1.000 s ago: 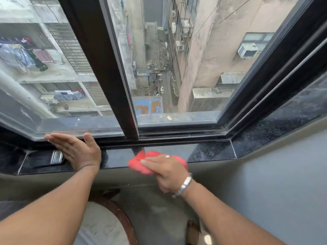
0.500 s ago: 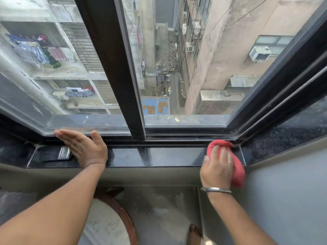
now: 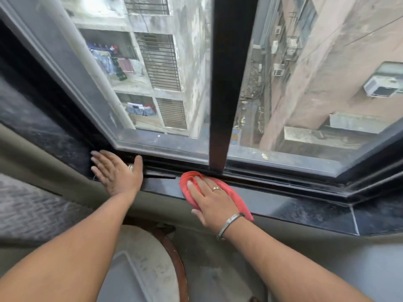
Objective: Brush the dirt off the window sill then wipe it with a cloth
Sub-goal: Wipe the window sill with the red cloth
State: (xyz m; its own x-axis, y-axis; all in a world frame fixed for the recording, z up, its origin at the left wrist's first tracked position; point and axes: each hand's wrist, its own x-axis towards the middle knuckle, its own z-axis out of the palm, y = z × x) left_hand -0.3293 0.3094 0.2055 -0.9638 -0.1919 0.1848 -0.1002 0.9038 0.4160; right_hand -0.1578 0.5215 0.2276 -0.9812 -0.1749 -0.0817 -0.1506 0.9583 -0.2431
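two bare hands are on the dark stone window sill [image 3: 283, 209], which runs from about 9 o'clock down toward 4 o'clock across the view. the right hand [image 3: 210, 198] lies flat, palm down, on a red cloth [image 3: 234, 196], fingers spread and pressing it against the sill just below the black upright of the window frame [image 3: 224, 83]. so that grip is not closed around anything; it is an open palm holding the cloth down by pressure. a ring [image 3: 216, 188] sits on one finger and a metal bangle [image 3: 230, 223] circles the wrist. part of the cloth pokes out at 11 o'clock of the fingertips and a longer tail trails at 4 o'clock of the hand, over the sill's front edge.

the left hand [image 3: 118, 173] rests at 9 o'clock of the cloth, well apart from it, open wide with fingers straight and thumb out, palm on the sill. the brush [image 3: 152, 174] lies on the sill mostly under this hand: a bit of its metal band shows by the thumb and its dark handle sticks out toward 3 o'clock, ending just short of the cloth. whether the hand touches the brush i cannot tell.

the sill surface at 3 o'clock of the cloth looks speckled and glossy. below the forearms, at 6 o'clock, is a round pale tabletop with a wooden rim [image 3: 176, 258].
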